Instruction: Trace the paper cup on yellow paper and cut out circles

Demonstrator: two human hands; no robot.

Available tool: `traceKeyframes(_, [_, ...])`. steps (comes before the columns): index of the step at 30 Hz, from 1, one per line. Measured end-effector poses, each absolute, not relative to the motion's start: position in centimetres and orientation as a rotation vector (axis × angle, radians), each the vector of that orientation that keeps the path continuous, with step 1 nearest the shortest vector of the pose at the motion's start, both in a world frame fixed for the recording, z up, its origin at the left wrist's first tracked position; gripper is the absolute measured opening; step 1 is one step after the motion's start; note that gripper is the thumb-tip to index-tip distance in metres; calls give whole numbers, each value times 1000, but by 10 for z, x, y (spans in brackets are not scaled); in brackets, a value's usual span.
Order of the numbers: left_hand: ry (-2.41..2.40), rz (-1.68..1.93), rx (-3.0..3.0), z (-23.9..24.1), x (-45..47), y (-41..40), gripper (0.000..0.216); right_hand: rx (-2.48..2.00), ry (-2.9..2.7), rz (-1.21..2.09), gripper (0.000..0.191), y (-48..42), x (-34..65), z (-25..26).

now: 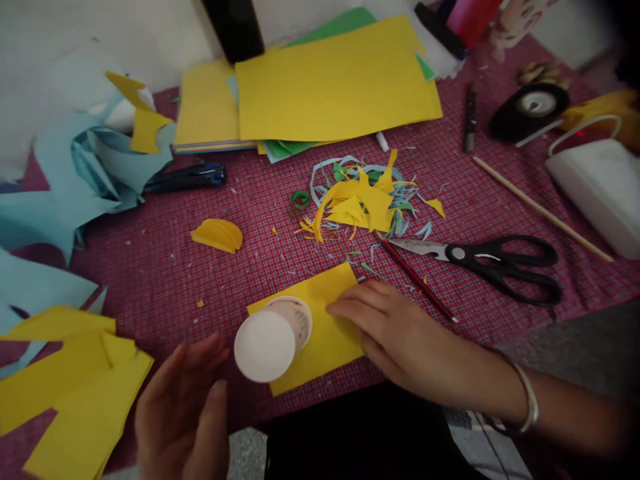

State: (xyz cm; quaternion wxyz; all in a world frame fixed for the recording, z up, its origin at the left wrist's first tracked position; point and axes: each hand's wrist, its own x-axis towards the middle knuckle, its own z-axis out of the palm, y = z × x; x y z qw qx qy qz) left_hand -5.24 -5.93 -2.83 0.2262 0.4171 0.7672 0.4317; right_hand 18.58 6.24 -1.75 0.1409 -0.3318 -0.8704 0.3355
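Note:
A small yellow paper sheet [327, 333] lies near the table's front edge. A white paper cup [273, 337] stands upside down on its left half. My right hand [387, 327] lies flat on the sheet's right side with fingers stretched out, pressing it down. My left hand [183, 407] hovers just left of the cup, fingers apart and holding nothing. A red pencil [415, 279] lies just beyond my right hand, and black-handled scissors [493, 261] rest to its right.
The table has a red checked cloth [240, 200]. A heap of yellow and blue paper scraps [363, 197] lies mid-table. Large yellow sheets [335, 80] are at the back, more yellow pieces [75, 387] front left, light blue paper [80, 180] left, a wooden stick [540, 208] and white pouch [600, 190] right.

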Motion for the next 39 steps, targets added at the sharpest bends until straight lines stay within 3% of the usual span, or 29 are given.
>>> traceKeyframes(4, [2090,1051,1642,-33,-65,-68,29,-929,-2566,781,37,59,183,-26])
traceKeyframes(8, [1941,987,2069,-32,-71,-75,27,-909,-2597,699,37,56,184,-34])
traceKeyframes(24, [1884,1052,2147,-17,-65,-75,21,-895,-2598,690,39,55,184,-38])
traceKeyframes(32, [1883,862,2263,-42,-55,-68,36,-846,-2618,631,35,55,181,-38])
traceKeyframes(39, [1919,867,2248,-45,-54,-69,37,-844,-2633,607,34,55,180,-40])
